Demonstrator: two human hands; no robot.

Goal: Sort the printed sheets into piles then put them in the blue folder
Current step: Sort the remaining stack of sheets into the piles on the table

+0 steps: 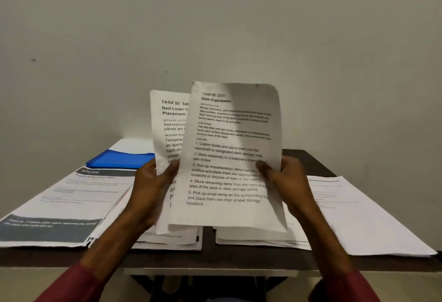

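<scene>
A plain office-like room: dark desk (239, 257) with printed sheets (71, 206) against a bare wall (215, 26).

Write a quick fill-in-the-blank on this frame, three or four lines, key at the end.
1. The right hand grips the front sheet, headed Desk ____.
2. The left hand grips the rear sheet, headed Bed ____.
3. The folder on the table is coloured ____.
4. The flat sheet at far left is headed ____.
Missing: Organization; Linen; blue; Kitchen.
</scene>
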